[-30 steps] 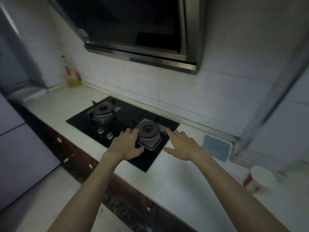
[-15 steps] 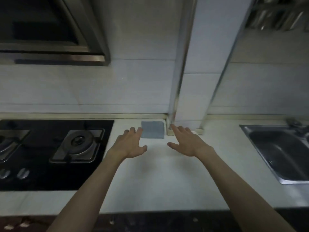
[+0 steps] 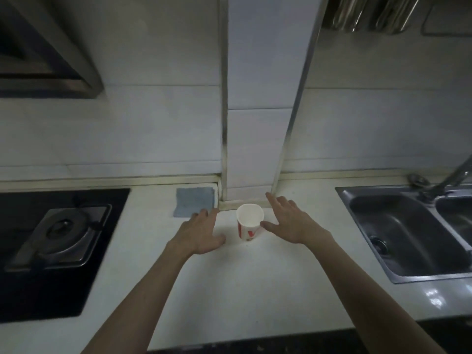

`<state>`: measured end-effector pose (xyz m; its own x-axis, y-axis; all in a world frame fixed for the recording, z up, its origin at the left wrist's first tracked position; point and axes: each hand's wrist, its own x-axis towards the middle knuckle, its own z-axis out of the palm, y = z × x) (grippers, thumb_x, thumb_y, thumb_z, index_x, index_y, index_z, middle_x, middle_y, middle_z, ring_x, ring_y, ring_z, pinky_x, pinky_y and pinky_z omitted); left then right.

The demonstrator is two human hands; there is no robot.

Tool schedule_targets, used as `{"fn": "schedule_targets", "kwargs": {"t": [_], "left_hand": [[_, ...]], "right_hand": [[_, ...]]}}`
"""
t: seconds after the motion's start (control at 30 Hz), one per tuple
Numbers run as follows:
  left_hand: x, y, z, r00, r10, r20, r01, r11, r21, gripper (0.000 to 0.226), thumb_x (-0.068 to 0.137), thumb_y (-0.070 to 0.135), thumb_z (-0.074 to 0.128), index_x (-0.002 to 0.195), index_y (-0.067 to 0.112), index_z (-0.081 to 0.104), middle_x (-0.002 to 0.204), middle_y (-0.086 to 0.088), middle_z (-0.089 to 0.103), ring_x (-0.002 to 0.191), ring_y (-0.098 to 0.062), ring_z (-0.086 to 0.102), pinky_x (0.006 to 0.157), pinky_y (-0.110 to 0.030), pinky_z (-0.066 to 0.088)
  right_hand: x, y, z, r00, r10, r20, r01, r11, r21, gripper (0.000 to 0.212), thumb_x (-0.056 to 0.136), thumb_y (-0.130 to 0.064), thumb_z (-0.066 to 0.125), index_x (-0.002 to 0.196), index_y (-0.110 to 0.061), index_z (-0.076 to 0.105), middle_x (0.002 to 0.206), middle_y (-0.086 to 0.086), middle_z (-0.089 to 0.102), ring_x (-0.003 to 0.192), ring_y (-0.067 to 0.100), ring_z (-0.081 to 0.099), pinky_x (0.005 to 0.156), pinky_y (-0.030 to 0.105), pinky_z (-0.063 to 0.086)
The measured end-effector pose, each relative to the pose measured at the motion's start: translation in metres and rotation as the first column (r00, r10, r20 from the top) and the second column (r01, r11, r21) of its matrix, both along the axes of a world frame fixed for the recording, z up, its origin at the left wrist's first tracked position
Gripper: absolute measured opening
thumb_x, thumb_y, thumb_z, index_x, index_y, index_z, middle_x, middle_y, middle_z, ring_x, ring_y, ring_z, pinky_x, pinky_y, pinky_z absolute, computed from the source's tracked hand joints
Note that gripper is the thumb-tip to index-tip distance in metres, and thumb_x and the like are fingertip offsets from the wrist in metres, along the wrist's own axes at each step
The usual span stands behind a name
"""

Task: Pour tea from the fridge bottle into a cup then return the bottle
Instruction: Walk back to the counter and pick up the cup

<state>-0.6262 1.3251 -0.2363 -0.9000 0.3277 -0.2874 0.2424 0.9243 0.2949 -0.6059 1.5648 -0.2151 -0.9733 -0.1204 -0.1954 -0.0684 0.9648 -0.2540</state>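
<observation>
A white paper cup (image 3: 249,221) with red print stands upright on the white counter (image 3: 245,282), close to the tiled wall column. It looks empty. My left hand (image 3: 201,233) hovers palm down just left of the cup, fingers spread, holding nothing. My right hand (image 3: 291,223) is just right of the cup, fingers apart, its thumb close to the cup's side; I cannot tell if it touches. No bottle and no fridge are in view.
A black gas hob (image 3: 51,246) with a burner lies at the left. A blue-grey cloth (image 3: 195,201) sits by the wall behind my left hand. A steel sink (image 3: 408,233) with a tap is at the right. A range hood (image 3: 43,47) hangs upper left.
The view has swung right from the hob to the counter by the sink. The cup now stands between my two hands, which stay open and outstretched.
</observation>
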Motion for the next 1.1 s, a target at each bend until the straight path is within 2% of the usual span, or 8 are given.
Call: {"fn": "schedule_targets", "kwargs": {"t": [0.17, 0.4, 0.53, 0.7, 0.8, 0.9, 0.97, 1.1], "left_hand": [[-0.003, 0.021, -0.028, 0.991, 0.079, 0.108, -0.087, 0.994, 0.071, 0.082, 0.089, 0.047, 0.061, 0.153, 0.02, 0.017, 0.148, -0.012, 0.039, 0.13, -0.03, 0.046, 0.102, -0.043, 0.044], [-0.013, 0.035, -0.074, 0.926, 0.209, 0.314, -0.292, 0.924, 0.246, 0.087, 0.091, 0.036, 0.065, 0.156, 0.021, 0.008, 0.155, -0.011, 0.034, 0.136, -0.031, 0.042, 0.111, -0.048, 0.039], [-0.024, 0.048, -0.104, 0.891, 0.236, 0.388, -0.378, 0.859, 0.346, 0.09, 0.091, 0.032, 0.067, 0.157, 0.022, 0.007, 0.149, -0.012, 0.04, 0.127, -0.028, 0.05, 0.102, -0.039, 0.046], [-0.035, 0.067, -0.128, 0.867, 0.234, 0.44, -0.431, 0.793, 0.429, 0.083, 0.091, 0.027, 0.067, 0.155, 0.021, 0.015, 0.141, -0.007, 0.045, 0.122, -0.026, 0.054, 0.093, -0.033, 0.047], [-0.039, 0.074, -0.135, 0.876, 0.201, 0.439, -0.415, 0.779, 0.47, 0.076, 0.092, 0.019, 0.066, 0.153, 0.019, 0.02, 0.128, 0.002, 0.044, 0.122, -0.026, 0.054, 0.088, -0.025, 0.042], [-0.043, 0.077, -0.141, 0.878, 0.197, 0.437, -0.409, 0.784, 0.467, 0.076, 0.091, 0.019, 0.067, 0.153, 0.018, 0.021, 0.138, -0.007, 0.046, 0.121, -0.027, 0.055, 0.088, -0.027, 0.044], [-0.044, 0.078, -0.142, 0.872, 0.196, 0.449, -0.415, 0.783, 0.464, 0.078, 0.091, 0.02, 0.067, 0.153, 0.019, 0.019, 0.142, -0.008, 0.045, 0.123, -0.029, 0.054, 0.095, -0.033, 0.047], [-0.045, 0.076, -0.14, 0.862, 0.185, 0.472, -0.435, 0.749, 0.5, 0.081, 0.091, 0.016, 0.067, 0.154, 0.024, 0.015, 0.135, -0.004, 0.044, 0.123, -0.029, 0.053, 0.092, -0.03, 0.045]], "right_hand": [[-0.022, 0.026, -0.036, 0.997, 0.064, 0.035, -0.061, 0.995, -0.082, 0.088, 0.094, -0.054, 0.052, 0.156, -0.02, 0.0, 0.159, 0.01, 0.021, 0.143, 0.034, 0.026, 0.109, 0.052, 0.035], [-0.043, 0.033, -0.103, 0.993, 0.102, 0.066, -0.076, 0.946, -0.314, 0.101, 0.083, -0.067, 0.055, 0.155, -0.025, -0.003, 0.159, 0.008, 0.022, 0.143, 0.032, 0.028, 0.115, 0.052, 0.03], [-0.051, 0.029, -0.135, 0.999, 0.019, 0.027, -0.005, 0.899, -0.438, 0.109, 0.078, -0.052, 0.074, 0.156, -0.021, 0.004, 0.155, 0.008, 0.028, 0.14, 0.026, 0.03, 0.114, 0.047, 0.03], [-0.062, 0.021, -0.164, 0.998, -0.051, 0.019, 0.054, 0.842, -0.537, 0.122, 0.069, -0.042, 0.086, 0.155, -0.022, 0.002, 0.156, 0.006, 0.024, 0.141, 0.022, 0.027, 0.112, 0.043, 0.029], [-0.065, 0.015, -0.174, 0.996, -0.087, 0.028, 0.086, 0.791, -0.606, 0.119, 0.07, -0.034, 0.087, 0.156, -0.021, 0.006, 0.156, 0.005, 0.026, 0.141, 0.021, 0.031, 0.112, 0.044, 0.034], [-0.067, 0.008, -0.176, 0.987, -0.161, 0.024, 0.136, 0.739, -0.659, 0.107, 0.074, -0.034, 0.084, 0.154, -0.021, 0.014, 0.154, 0.002, 0.034, 0.137, 0.021, 0.039, 0.108, 0.043, 0.04], [-0.067, 0.005, -0.175, 0.982, -0.187, -0.008, 0.135, 0.735, -0.665, 0.101, 0.076, -0.031, 0.083, 0.153, -0.02, 0.019, 0.15, 0.002, 0.04, 0.129, 0.017, 0.044, 0.104, 0.04, 0.044], [-0.066, 0.005, -0.169, 0.974, -0.213, -0.072, 0.11, 0.731, -0.673, 0.098, 0.076, -0.027, 0.083, 0.151, -0.016, 0.022, 0.144, 0.007, 0.044, 0.122, 0.019, 0.048, 0.096, 0.035, 0.048]]}}
